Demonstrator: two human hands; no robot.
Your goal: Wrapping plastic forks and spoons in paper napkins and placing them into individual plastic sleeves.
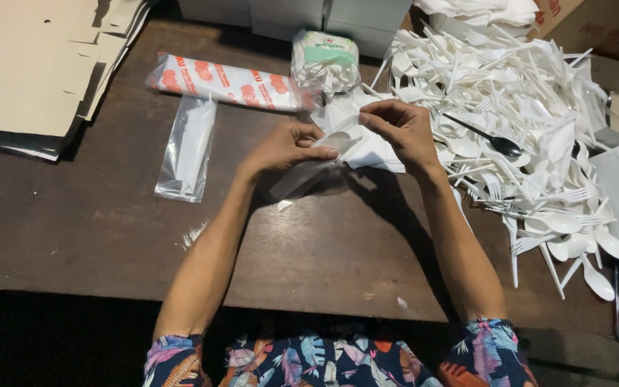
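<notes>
- flat stack of tan cardboard sheets [26, 68] at far left; clear plastic sleeve with white contents [186, 147] lies beside it
- left hand [286, 145] pinches a thin clear plastic bag [302, 178] at table centre
- right hand [401, 129] grips a white plastic spoon [338, 140] at the bag's mouth
- heap of white plastic cutlery [517, 122] at right

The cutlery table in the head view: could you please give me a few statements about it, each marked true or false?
1. The left hand holds a clear plastic sleeve. True.
2. The pile of white plastic cutlery lies on the person's left. False: it lies on the right.
3. A single black spoon lies on the white pile. True.
4. The right hand rests flat on the table. False: it is raised, pinching white items beside the left hand.
5. A filled clear packet lies left of the hands. True.
</notes>
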